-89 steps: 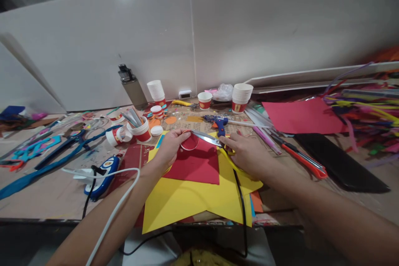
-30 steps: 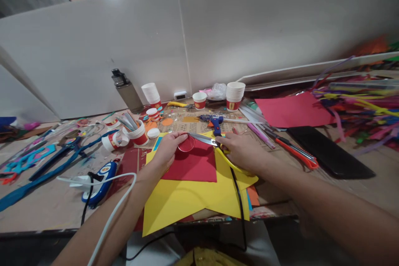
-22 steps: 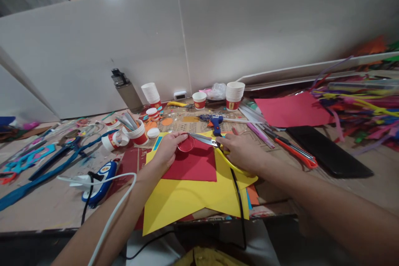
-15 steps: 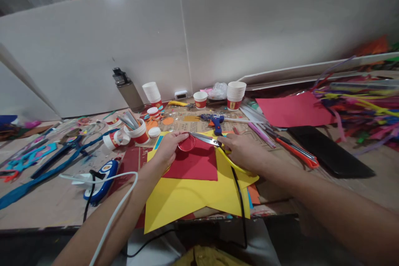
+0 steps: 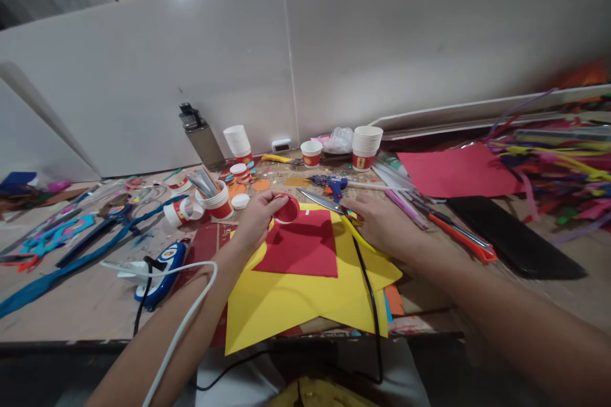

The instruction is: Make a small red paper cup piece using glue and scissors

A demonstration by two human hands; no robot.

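My left hand (image 5: pixel 256 219) pinches a small round red piece with a pale rim (image 5: pixel 288 210), tilted above the sheets; I cannot tell its material. Closed around the yellow handles of a pair of scissors, my right hand (image 5: pixel 375 222) is to the right. The scissors' blades (image 5: pixel 321 201) point left towards the round piece, a little apart from it. Below both hands, a red sheet (image 5: pixel 303 248) lies over yellow sheets (image 5: pixel 272 311). A tiny white scrap (image 5: pixel 307 212) shows near the red sheet's far edge.
A blue glue gun (image 5: pixel 338 187) lies just beyond the scissors. Paper cups (image 5: pixel 366 146) stand at the back, and a cup of sticks (image 5: pixel 217 200) is left. An orange utility knife (image 5: pixel 463 238) and a black slab (image 5: pixel 515 238) lie right. A black cable (image 5: pixel 367 292) crosses the yellow sheets.
The scissors' blades have come away from the round red piece, leaving a gap. The piece is turned more upright in my left hand. A white scrap now shows on the red sheet.
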